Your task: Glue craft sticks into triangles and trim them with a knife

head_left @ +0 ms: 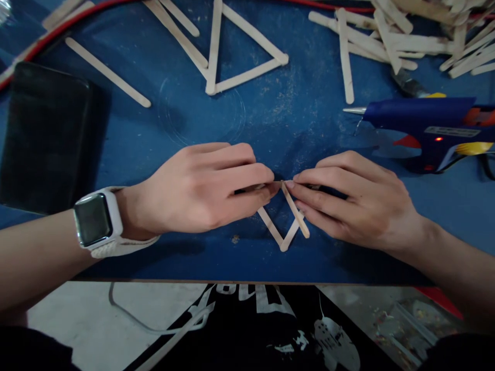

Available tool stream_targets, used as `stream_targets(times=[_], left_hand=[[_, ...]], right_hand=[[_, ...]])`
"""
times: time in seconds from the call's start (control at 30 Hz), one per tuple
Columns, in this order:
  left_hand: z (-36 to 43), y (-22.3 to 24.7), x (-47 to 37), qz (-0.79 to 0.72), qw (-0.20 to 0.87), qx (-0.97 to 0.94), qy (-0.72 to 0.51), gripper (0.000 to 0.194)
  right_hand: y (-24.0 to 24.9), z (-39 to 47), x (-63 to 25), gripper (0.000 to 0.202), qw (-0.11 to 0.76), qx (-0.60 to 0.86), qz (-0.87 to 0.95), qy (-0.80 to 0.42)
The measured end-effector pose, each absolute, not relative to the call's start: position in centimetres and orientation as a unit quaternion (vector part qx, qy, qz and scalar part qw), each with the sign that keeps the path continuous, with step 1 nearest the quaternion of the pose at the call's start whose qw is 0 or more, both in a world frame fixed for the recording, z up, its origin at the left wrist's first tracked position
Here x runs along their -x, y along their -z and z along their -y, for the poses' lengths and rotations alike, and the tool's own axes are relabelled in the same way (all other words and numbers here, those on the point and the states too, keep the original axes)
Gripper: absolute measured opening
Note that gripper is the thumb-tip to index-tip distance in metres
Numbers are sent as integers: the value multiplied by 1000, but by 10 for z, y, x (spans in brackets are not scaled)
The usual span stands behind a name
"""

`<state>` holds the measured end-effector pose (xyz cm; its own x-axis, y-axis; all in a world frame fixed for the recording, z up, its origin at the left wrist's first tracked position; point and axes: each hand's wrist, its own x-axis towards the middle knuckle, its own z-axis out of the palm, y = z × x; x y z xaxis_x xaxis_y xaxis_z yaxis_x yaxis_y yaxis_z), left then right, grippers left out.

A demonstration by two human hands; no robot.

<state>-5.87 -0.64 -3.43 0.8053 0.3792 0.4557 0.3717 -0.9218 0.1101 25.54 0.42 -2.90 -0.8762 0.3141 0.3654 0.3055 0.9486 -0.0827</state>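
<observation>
- Gripping the far edge of a small frame [270,226] of sticks with the left hand [209,188], fingertips closed, left of the glue gun [417,129] and nearer the body.
- Gripping the same edge with the right hand [348,201], fingertips closed too, on the glue gun's near side.
- Crossing the frame's right leg with a stick [296,210], sloping toward the body.
- Wearing a watch [95,219] on the left wrist.
- Showing, left of the glue gun, a larger triangle [247,76] and, farther left, a black box [44,139]; beyond the glue gun, a pile [417,44] of sticks.

Blue table [127,134] (white-flecked), pale tan sticks [296,210], dark-blue glue gun [419,117].
</observation>
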Motion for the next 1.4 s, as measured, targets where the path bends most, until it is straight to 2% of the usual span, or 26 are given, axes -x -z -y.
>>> stream_targets(times=[0.13, 0.3, 0.6, 0.9, 1.03, 1.2, 1.4], left_hand=[[4, 32, 60, -184, 9, -955, -231, 4], [2, 31, 61, -183, 12, -953, -242, 8], [10, 39, 58, -215, 12, -947, -237, 8], [9, 37, 57, -213, 2, -947, -241, 13], [9, 38, 56, -214, 10, -945, -249, 8], [11, 38, 56, -217, -2, -946, -242, 13], [10, 38, 55, -219, -3, -944, -245, 15]], right_hand=[[31, -3, -256, 24, 188, 166, 968, -16], [34, -4, -256, 28, 229, 180, 954, -68], [28, -5, -255, 27, 181, 157, 971, -14], [35, -3, -255, 26, 241, 186, 949, -81], [29, -3, -254, 22, 202, 179, 963, -23], [13, -1, -251, 15, 150, 133, 976, 79], [9, 1, -249, 16, 145, 139, 976, 81]])
